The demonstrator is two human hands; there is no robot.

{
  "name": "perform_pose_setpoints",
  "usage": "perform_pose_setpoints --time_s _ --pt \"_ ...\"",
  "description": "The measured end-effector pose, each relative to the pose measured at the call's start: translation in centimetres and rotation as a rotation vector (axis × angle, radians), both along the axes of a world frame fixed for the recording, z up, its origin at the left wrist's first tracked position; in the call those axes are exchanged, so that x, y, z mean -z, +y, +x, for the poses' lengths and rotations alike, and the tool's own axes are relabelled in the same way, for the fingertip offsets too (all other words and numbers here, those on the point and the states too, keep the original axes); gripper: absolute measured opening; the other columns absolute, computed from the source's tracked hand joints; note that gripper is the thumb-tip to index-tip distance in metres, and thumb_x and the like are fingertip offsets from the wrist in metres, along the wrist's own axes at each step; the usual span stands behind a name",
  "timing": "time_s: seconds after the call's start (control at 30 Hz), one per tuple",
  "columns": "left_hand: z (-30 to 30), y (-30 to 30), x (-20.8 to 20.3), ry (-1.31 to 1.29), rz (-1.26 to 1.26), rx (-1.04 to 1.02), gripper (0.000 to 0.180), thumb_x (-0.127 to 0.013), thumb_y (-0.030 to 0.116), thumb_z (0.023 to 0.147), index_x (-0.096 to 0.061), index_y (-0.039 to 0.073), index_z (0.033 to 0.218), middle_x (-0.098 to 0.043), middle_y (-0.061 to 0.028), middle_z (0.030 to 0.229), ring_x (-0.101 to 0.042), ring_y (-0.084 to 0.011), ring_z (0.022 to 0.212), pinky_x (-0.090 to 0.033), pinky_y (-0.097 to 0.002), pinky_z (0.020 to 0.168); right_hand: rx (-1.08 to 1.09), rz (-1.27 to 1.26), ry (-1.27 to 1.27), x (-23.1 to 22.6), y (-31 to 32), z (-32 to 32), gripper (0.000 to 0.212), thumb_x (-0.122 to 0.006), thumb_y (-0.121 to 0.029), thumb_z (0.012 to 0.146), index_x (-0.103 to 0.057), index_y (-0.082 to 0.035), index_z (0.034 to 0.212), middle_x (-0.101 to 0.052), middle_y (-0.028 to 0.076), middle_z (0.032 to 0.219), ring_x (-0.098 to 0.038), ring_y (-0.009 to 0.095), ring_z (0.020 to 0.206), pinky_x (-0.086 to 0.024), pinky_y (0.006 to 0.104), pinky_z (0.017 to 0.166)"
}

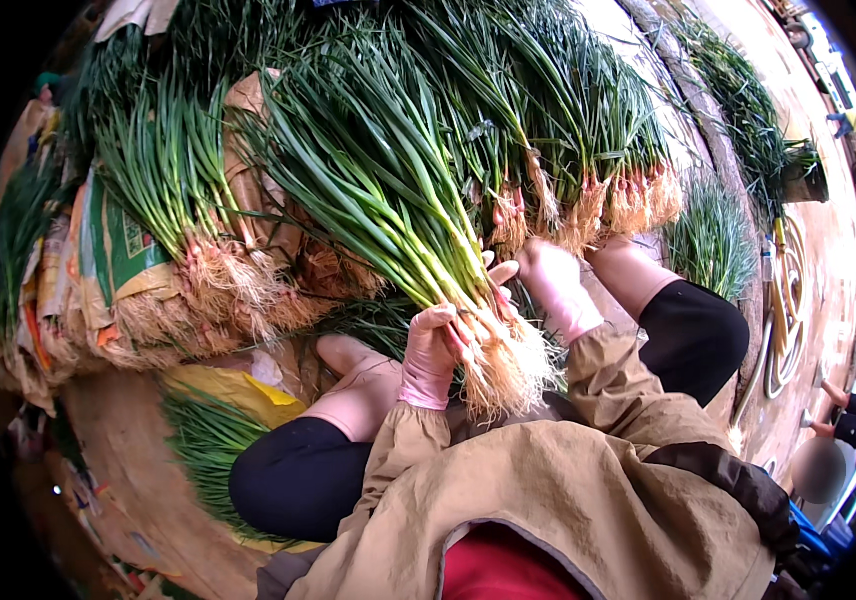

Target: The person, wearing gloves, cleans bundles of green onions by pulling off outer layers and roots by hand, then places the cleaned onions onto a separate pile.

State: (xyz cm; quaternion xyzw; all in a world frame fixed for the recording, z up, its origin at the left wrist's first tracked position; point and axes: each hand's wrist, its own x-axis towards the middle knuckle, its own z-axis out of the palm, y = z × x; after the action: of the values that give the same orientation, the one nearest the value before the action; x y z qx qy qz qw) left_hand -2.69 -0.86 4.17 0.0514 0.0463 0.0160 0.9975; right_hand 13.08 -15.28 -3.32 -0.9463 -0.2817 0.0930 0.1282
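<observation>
My left hand (426,358), in a pink glove, is closed round a bunch of spring onions (418,240) just above the roots. The long green leaves fan out toward the upper left, while the pale, stringy roots (503,370) hang toward my lap. Light fingertips show at the bunch's right side. Just right of the bunch is my right hand (553,285), also pink-gloved and smeared by motion; its fingers cannot be made out clearly.
More spring onions lie in rows ahead (588,120) and in a rooted pile at left (168,190). Loose green leaves (213,450) lie beside my left knee (298,480). A coiled hose (788,310) rests on the floor at right. Another person (853,425) is at the far right.
</observation>
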Motion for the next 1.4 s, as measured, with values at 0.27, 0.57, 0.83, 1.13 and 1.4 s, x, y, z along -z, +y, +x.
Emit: perform_pose_setpoints --time_s 0.27,0.57,0.83,1.13,1.4 --pt "1.0 -1.0 0.6 0.02 -0.031 -0.067 0.052 -0.067 0.022 0.071 -0.052 0.003 0.117 -0.058 -0.009 0.103 -0.055 -0.0251 0.099 -0.044 -0.0394 0.092 0.276 0.118 0.022 -7.2 6.4 12.8 0.026 -0.055 -0.034 0.093 -0.066 -0.01 0.094 -0.066 0.007 0.074 -0.06 0.018 0.058 -0.049 0.0323 0.059" --pt "1.3 -0.1 0.4 0.374 0.129 -0.008 0.04 -0.059 0.013 0.076 -0.052 -0.002 0.113 -0.061 -0.0208 0.095 -0.063 -0.0337 0.083 -0.053 -0.0438 0.08 0.086 0.705 1.01 -8.7 1.4 -2.0 0.043 -0.06 -0.039 0.09 -0.065 0.003 0.103 -0.068 0.017 0.088 -0.064 0.02 0.082 -0.049 0.0353 0.077" --pt "0.7 -0.2 -0.3 0.429 0.176 -0.027 0.031 -0.055 0.008 0.08 -0.053 -0.002 0.11 -0.062 -0.0211 0.094 -0.063 -0.0321 0.079 -0.054 -0.0439 0.076 0.166 0.672 1.148 -6.5 7.6 1.3 0.042 -0.064 -0.04 0.087 -0.06 -0.002 0.105 -0.064 0.001 0.089 -0.053 0.011 0.068 -0.046 0.0274 0.062" --pt "0.2 -0.5 1.3 0.582 0.272 0.127 0.015 -0.06 0.005 0.082 -0.057 -0.006 0.091 -0.061 -0.0129 0.071 -0.06 -0.0215 0.056 -0.052 -0.0305 0.055 0.014 0.19 0.238 -5.0 7.6 -0.5 0.029 -0.059 -0.031 0.086 -0.06 -0.002 0.088 -0.064 0.019 0.08 -0.063 0.038 0.079 -0.05 0.0448 0.072" --pt "0.5 -0.9 -0.1 0.385 0.158 0.009 0.041 -0.06 0.012 0.075 -0.052 -0.002 0.113 -0.059 -0.0126 0.089 -0.059 -0.0277 0.082 -0.05 -0.0423 0.079 0.529 0.98 1.171 -2.1 8.2 1.8 0.021 -0.054 -0.026 0.092 -0.059 -0.006 0.086 -0.051 -0.001 0.064 -0.045 0.011 0.052 -0.036 0.0252 0.046"
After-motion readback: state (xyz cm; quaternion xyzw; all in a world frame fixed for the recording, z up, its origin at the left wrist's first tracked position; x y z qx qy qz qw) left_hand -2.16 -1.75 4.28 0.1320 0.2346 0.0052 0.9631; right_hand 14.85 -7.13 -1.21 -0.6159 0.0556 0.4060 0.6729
